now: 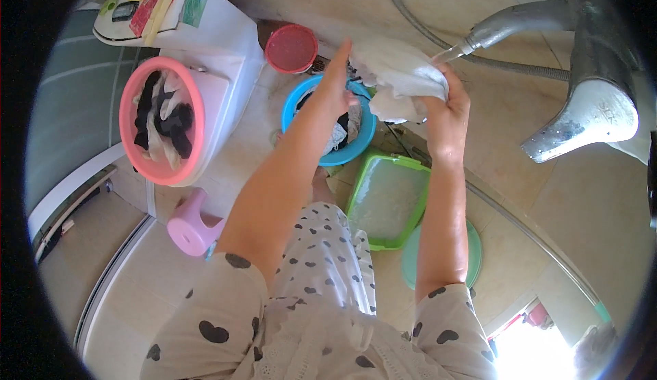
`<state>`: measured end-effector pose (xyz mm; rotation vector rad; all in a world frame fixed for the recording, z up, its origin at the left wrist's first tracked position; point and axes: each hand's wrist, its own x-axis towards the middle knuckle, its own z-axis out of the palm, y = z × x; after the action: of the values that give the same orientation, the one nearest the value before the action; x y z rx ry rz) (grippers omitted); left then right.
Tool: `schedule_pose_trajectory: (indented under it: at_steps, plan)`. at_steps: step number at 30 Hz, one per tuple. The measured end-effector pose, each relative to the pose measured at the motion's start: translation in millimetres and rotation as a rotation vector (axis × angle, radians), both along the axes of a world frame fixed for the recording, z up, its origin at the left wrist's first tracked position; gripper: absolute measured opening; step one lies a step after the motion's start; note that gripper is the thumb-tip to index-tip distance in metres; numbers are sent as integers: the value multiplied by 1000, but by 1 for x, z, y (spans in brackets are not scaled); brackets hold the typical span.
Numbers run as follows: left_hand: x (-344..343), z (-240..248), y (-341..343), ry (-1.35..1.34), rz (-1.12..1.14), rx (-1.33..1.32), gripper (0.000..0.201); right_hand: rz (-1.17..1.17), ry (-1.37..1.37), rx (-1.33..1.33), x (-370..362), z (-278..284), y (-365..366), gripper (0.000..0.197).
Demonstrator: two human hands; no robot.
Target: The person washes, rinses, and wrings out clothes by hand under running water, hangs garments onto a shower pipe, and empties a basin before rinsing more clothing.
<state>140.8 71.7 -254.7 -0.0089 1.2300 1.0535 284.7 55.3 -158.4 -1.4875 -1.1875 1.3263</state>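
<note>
Wet white cloth (400,68) hangs under the tap spout (482,38), where water runs onto it. My right hand (448,109) grips its right end, the thumb over the fabric. At the cloth's left edge is my left hand (337,82), its fingers apart and one stretched upward; part of this hand is hidden. Below the hands, a blue basin (291,103) holds dark and light laundry. A green-rimmed tub (385,246) with cloudy water stands nearer, between my forearms.
A pink basin (128,123) of clothes rests on the white toilet (226,72). Near the wall sits a red bucket (292,48). A pink stool (191,229) stands at left, and a round green lid or basin (475,257) lies beside the tub. A grey hose (417,24) loops behind the tap.
</note>
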Motion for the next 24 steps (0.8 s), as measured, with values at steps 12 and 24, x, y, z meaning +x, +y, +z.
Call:
schedule_pose_trajectory:
  at_steps: [12, 24]
  plan:
    - [37, 15, 2, -551, 94, 355, 41, -80, -851, 449, -70, -30, -4, 58]
    - [31, 36, -5, -717, 253, 343, 77, -346, 233, -149, -14, -65, 18, 49]
